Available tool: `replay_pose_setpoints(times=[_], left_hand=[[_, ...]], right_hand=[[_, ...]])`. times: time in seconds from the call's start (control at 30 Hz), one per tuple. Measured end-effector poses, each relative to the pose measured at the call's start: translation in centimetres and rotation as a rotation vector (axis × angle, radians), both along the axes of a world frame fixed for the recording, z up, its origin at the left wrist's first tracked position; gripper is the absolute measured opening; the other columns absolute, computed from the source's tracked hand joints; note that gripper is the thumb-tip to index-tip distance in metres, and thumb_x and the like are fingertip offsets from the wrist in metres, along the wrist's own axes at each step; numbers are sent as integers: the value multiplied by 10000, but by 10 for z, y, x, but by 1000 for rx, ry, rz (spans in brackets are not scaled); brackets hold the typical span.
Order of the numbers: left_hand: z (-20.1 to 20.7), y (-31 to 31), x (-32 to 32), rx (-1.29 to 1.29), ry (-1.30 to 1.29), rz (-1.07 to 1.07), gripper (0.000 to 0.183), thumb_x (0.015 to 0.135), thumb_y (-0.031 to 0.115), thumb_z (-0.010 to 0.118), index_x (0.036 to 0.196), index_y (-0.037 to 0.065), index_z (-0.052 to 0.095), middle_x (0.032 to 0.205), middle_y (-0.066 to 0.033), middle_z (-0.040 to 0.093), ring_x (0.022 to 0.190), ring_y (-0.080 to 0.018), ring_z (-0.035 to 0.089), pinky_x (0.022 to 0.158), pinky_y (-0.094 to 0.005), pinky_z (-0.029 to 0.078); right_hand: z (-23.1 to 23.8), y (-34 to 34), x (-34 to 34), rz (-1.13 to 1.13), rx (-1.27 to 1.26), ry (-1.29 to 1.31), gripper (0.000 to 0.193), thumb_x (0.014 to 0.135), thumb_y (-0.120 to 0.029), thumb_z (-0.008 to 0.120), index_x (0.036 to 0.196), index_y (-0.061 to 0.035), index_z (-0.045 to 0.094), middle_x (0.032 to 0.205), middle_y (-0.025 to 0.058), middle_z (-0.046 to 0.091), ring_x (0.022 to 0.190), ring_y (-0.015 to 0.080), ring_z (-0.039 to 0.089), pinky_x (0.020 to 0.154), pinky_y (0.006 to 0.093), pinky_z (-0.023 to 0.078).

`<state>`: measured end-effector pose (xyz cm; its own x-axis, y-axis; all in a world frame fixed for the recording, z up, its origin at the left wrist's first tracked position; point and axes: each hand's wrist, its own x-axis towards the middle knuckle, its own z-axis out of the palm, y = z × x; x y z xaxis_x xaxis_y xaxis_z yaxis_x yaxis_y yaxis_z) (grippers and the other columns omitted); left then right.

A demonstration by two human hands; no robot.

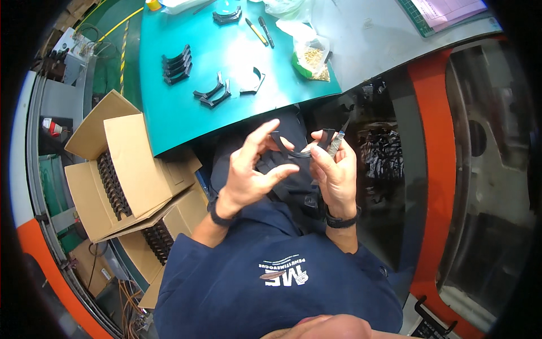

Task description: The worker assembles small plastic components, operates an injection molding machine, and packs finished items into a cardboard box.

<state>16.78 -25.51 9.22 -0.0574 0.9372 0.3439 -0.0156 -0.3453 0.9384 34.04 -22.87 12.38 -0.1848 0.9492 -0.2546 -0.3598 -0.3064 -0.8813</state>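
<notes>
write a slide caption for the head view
Right hand pinching a curved black plastic-looking part, left hand at its other end, beside a flat green tabletop with similar parts.

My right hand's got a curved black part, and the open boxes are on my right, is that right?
Not quite: the head view shows the open boxes on your left. Your right hand does have a curved black part.

The bits in the clear bag (312, 55) are too small for me to tell apart. The right hand (334, 169) covers part of the pointed tool (337, 144); a cardboard flap (138, 161) hides some stacked black pieces (111, 183). The pink sheet (451, 11) is cut off up top.
</notes>
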Motion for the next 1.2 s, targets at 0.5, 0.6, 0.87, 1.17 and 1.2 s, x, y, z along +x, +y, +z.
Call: replay_pose_setpoints(times=[0.5,0.6,0.87,1.17,1.2], left_hand=[[-7,-3,16,-130,-189,82,551,813,-7,747,1308,-34,507,980,-104,686,864,-134,659,785,-247,534],[-11,-4,14,-161,-153,92,529,827,15,740,1300,-38,509,999,-119,684,885,-149,658,793,-259,536],[-8,-2,7,-225,-462,33,671,797,81,777,1361,-29,429,1041,-164,673,948,-197,662,848,-297,540],[-8,-5,7,-248,-443,83,684,776,9,780,1365,-28,435,1043,-166,672,938,-185,667,844,-295,552],[-8,-5,7,-244,-439,84,682,776,8,779,1365,-28,436,1041,-165,673,933,-184,669,846,-294,552]], right_hand=[[7,-11,-13,-23,160,-346,598,814,65,711,1350,41,447,1005,86,678,837,65,616,737,196,486],[9,-10,-15,-33,156,-257,523,821,81,691,1307,43,499,1051,119,680,862,83,628,739,204,491],[0,-4,0,-53,208,-96,476,809,51,716,1251,29,541,1066,149,678,663,7,481,592,144,404],[-6,-4,-3,-22,218,-148,542,775,61,742,1270,18,525,1031,118,672,648,4,470,591,148,397],[-6,-4,-3,-19,212,-161,541,777,59,740,1271,18,523,1035,117,671,651,3,469,591,148,396]])
